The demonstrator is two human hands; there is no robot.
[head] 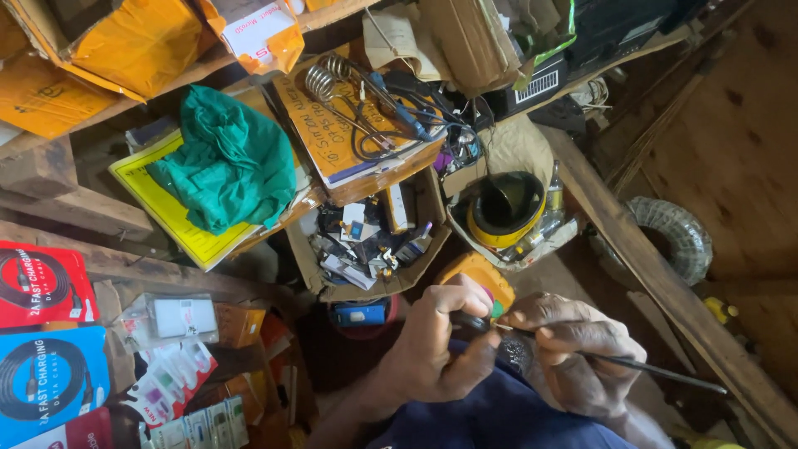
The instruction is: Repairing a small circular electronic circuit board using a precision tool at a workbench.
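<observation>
Hands work close together at the lower centre. Left hand [440, 349] pinches a small dark part [472, 323]; right hand [582, 357] grips a thin black probe [640, 366], tip at that part. Beyond lie an orange multimeter [482, 274], a parts-filled cardboard box [370, 241] and a green cloth [229, 162].

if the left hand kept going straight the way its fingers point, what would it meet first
Most likely the right hand: the left hand has its fingers turned toward it, nearly touching around a small part. Depth is unclear, so the thin black rod could come first.
</observation>
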